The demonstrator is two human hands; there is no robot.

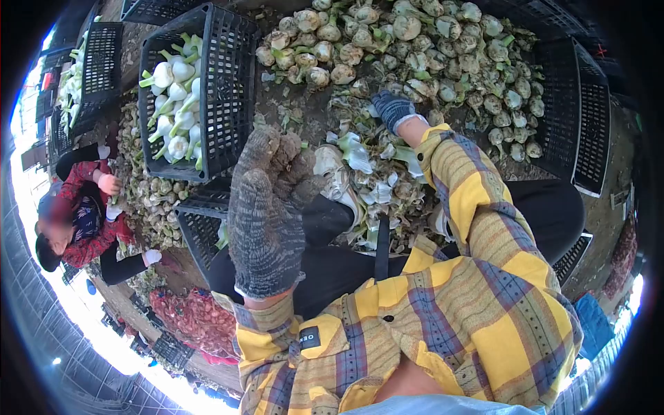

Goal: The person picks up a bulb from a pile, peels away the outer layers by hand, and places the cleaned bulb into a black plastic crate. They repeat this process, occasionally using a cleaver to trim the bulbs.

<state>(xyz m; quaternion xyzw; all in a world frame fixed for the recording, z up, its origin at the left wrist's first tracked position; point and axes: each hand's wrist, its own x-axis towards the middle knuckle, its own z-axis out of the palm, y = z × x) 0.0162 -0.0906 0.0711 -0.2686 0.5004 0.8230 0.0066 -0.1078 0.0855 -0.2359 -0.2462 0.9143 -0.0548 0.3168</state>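
Observation:
My left hand (266, 207), in a grey knitted glove with mud-caked fingers, is raised close to the camera on the left. Its fingers are curled in; anything inside them is hidden. My right hand (393, 111), in a blue-grey glove, reaches to the near edge of a heap of soil-covered bulbs (407, 28). Its fingers are extended, and no held object shows. Peeled leaves and trimmings (379, 190) lie below it, between my shoes. To the left, a black crate (229, 90) holds white trimmed bulbs with green stems (178, 93).
Another black crate (197, 235) stands beside my left leg, and more (591, 114) at the right. A person in red (83, 207) sits at the far left by more bulbs (155, 204). Red net sacks (194, 315) lie lower left.

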